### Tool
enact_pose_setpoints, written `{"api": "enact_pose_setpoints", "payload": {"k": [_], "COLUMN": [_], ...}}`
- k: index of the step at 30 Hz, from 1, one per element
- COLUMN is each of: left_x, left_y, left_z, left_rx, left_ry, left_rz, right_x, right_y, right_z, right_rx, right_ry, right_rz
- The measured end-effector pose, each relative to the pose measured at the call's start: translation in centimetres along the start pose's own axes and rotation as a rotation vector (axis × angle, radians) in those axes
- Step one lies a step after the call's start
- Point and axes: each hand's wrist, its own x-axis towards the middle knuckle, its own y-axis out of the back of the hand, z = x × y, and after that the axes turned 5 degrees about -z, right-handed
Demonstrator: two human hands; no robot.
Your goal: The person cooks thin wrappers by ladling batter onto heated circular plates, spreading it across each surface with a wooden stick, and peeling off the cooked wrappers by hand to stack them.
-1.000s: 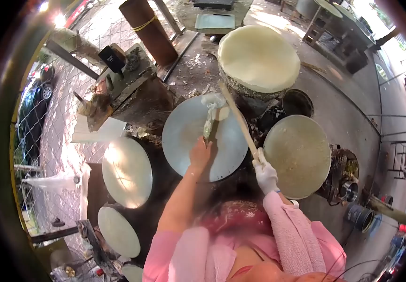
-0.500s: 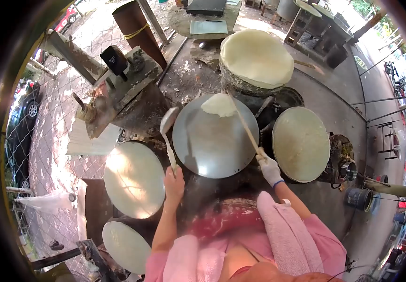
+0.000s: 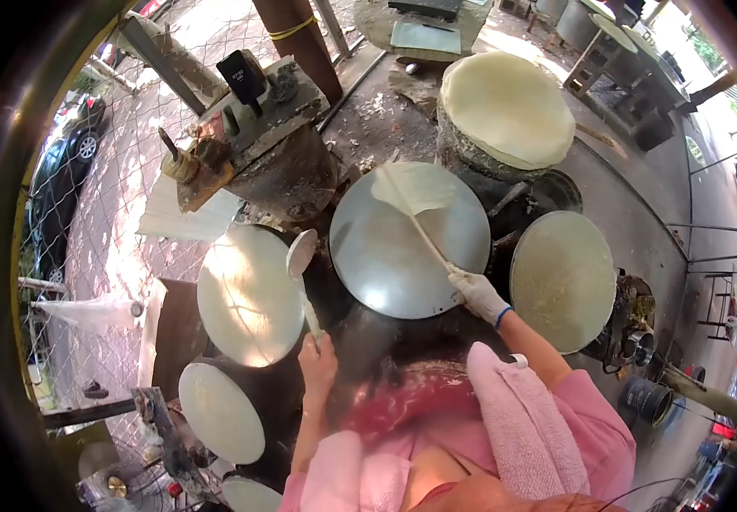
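My left hand (image 3: pixel 318 363) is closed around the handle of a ladle (image 3: pixel 302 254), whose bowl hangs over the gap between two round griddles. In my gloved right hand (image 3: pixel 477 296) is a thin wooden stick (image 3: pixel 425 233). The stick's far end lies across a patch of pale batter (image 3: pixel 428 192) at the back of the middle griddle (image 3: pixel 385 260). That griddle's front part is bare and shiny. A thin pale sheet covers the left griddle (image 3: pixel 249 303), and another covers the right griddle (image 3: pixel 562 282).
Behind the middle griddle stands a stack of pale round sheets (image 3: pixel 505 107). More pale rounds sit at lower left, one a whole disc (image 3: pixel 221 414). A block stand with a black device (image 3: pixel 241 78) is at back left, beside a wire fence. At right is a dark bucket (image 3: pixel 647 401).
The batter patch has spread wider across the back of the middle griddle under the stick. My right hand has swung left, and the ladle has come down toward me. The whole view has shifted.
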Motion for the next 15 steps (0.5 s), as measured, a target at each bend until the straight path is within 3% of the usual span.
{"api": "enact_pose_setpoints", "payload": {"k": [2,4,5,8,11,13,15], "left_x": [-0.6,-1.6,-1.9,-2.9,-4.4,-5.1,-6.0], "left_y": [-0.9,-1.5,-1.8,-2.6,-3.8,-4.4,-4.5], "left_z": [-0.9,-1.8,-2.2,-2.4,-1.8,-0.6,0.3], "left_rx": [-0.011,-0.090,-0.086,-0.072,-0.057,-0.033,-0.046], "left_ry": [-0.007,-0.024,-0.022,0.007,0.065,0.056,0.087], "left_rz": [0.016,0.023,0.045,0.097,0.131,0.158,0.162], "right_x": [1.4,-0.2,1.5,2.7,1.3,2.3,4.6], "right_y": [1.4,5.1,7.0,8.1,4.4,5.8,10.6], "right_z": [1.1,-2.5,-1.8,-2.5,-4.1,-2.1,-4.1], "right_rx": [-0.098,-0.261,-0.187,-0.221,-0.286,-0.350,-0.248], "right_ry": [0.089,0.188,0.330,0.119,-0.119,0.171,0.306], "right_rz": [-0.006,0.067,0.147,-0.054,-0.221,-0.233,-0.089]}}
